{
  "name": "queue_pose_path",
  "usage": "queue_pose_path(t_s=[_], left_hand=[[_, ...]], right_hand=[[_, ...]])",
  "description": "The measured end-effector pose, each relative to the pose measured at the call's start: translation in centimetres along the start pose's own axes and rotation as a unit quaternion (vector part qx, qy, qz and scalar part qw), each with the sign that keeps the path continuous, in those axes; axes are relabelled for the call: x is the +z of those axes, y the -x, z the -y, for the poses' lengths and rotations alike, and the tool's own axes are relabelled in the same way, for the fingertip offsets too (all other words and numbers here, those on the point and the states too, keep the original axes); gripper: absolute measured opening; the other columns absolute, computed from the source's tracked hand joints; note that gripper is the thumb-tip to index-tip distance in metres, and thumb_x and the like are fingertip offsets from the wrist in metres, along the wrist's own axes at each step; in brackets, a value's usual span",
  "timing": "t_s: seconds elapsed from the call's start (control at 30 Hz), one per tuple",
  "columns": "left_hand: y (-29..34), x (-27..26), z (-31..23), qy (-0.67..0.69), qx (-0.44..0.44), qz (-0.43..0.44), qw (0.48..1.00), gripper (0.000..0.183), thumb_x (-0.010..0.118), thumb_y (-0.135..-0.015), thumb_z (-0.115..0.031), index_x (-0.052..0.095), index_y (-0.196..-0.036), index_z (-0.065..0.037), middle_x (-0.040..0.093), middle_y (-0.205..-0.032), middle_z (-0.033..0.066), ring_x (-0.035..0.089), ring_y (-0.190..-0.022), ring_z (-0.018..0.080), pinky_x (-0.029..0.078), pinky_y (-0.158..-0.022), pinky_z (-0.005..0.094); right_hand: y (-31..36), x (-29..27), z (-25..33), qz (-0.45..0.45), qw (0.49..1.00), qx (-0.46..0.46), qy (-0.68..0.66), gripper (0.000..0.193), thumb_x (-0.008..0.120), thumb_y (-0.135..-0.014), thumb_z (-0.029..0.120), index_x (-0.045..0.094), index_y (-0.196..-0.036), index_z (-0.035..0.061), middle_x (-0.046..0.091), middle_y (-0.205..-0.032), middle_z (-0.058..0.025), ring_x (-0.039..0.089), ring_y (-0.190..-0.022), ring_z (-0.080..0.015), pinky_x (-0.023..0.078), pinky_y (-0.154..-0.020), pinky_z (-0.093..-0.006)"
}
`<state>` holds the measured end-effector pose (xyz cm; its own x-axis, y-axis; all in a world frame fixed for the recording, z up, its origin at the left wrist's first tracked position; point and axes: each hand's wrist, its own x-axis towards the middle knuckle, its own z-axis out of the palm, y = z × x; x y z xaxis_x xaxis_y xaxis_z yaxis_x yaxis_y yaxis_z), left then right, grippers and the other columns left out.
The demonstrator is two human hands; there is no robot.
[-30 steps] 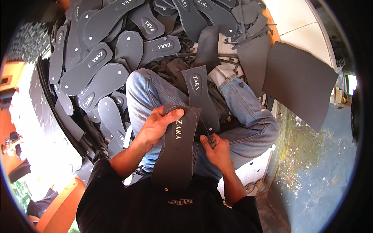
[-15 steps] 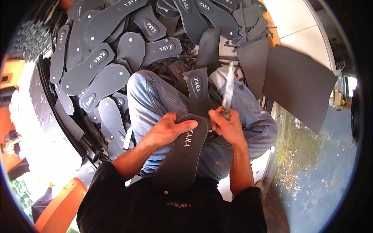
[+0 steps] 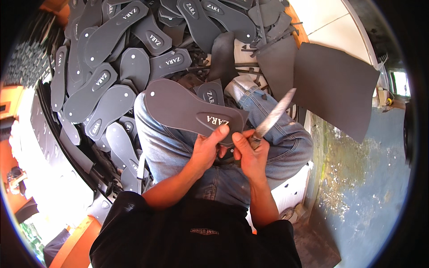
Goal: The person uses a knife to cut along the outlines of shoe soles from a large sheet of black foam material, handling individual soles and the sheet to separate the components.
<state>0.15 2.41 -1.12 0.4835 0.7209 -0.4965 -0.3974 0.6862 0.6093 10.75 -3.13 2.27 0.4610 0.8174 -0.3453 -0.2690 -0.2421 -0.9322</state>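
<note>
My left hand (image 3: 208, 146) grips a dark grey shoe insole (image 3: 178, 107) near its heel end, thumb on top. The insole has a raised, printed heel pad, and its broad rounded end with a white dot points to the upper left. My right hand (image 3: 251, 154) is closed round the handle of a knife (image 3: 277, 112), whose worn blade slants up to the right. The right thumb and fingertips are close beside the insole's heel edge; whether they touch it is unclear. Partly under the held insole, another insole (image 3: 210, 93) lies between my knees.
A large heap of grey insoles (image 3: 96, 91) spreads ahead and to the left. Dark offcut strips (image 3: 254, 71) lie beyond my knees. Flat dark sheets (image 3: 335, 85) rest at the right, beside a paint-spotted bluish floor (image 3: 371, 178). My crossed, jeans-clad legs (image 3: 281, 138) fill the middle.
The held insole has swung round: its rounded end pointed toward my body and now points away to the upper left. The knife blade has tilted further to the right.
</note>
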Motion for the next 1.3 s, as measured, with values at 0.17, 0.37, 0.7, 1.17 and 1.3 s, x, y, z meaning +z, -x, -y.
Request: queue_pose_path(t_s=[0.17,0.37,0.7,1.17,1.3], left_hand=[[1.2,1.0,0.4,0.007,-0.038,-0.018,0.999,0.027,0.061,-0.087,-0.030,0.056,-0.092,-0.005,0.057,-0.066,0.0032,0.045,-0.041,0.0073,0.032,-0.034,0.0197],[1.5,0.8,2.0,0.052,-0.068,0.001,0.996,0.026,0.058,-0.089,-0.028,0.053,-0.101,-0.005,0.059,-0.071,0.0061,0.046,-0.043,0.0099,0.033,-0.035,0.0208],[2.2,-0.6,2.7,0.027,-0.067,0.004,0.997,0.025,0.061,-0.087,-0.026,0.054,-0.094,-0.003,0.056,-0.067,0.0034,0.046,-0.044,0.0074,0.032,-0.034,0.0191],[3.9,-3.7,1.8,-0.025,-0.122,0.029,0.992,0.032,0.065,-0.082,-0.021,0.053,-0.105,-0.001,0.059,-0.073,0.0049,0.047,-0.044,0.0080,0.030,-0.032,0.0190],[2.5,-2.7,-3.0,-0.211,-0.076,0.030,0.974,0.038,0.072,-0.077,-0.027,0.059,-0.103,-0.003,0.060,-0.074,0.0019,0.045,-0.043,0.0058,0.034,-0.034,0.0190]], right_hand=[[2.3,-4.3,-1.0,-0.070,0.972,-0.022,0.225,0.037,0.063,-0.087,0.030,0.054,-0.068,-0.0009,0.052,-0.050,-0.0058,0.047,-0.043,-0.0144,0.037,-0.042,-0.0317],[5.9,-7.4,-2.6,-0.062,0.888,0.001,0.456,0.036,0.063,-0.085,0.025,0.050,-0.063,0.0000,0.050,-0.049,-0.0170,0.052,-0.045,-0.0354,0.039,-0.044,-0.0387],[6.8,-7.0,-4.0,-0.061,0.887,0.032,0.456,0.034,0.062,-0.086,0.021,0.051,-0.063,-0.0022,0.045,-0.047,-0.0134,0.038,-0.040,-0.0206,0.032,-0.042,-0.0361],[-0.2,-3.3,-3.2,0.096,0.913,-0.004,0.395,0.023,0.057,-0.083,0.017,0.057,-0.071,-0.0025,0.058,-0.063,-0.0214,0.054,-0.059,-0.0415,0.041,-0.056,-0.0440],[-0.3,-4.8,-5.4,0.011,0.952,0.087,0.294,0.027,0.060,-0.083,0.017,0.053,-0.067,-0.0038,0.053,-0.055,-0.0152,0.048,-0.048,-0.0261,0.038,-0.052,-0.0380]])
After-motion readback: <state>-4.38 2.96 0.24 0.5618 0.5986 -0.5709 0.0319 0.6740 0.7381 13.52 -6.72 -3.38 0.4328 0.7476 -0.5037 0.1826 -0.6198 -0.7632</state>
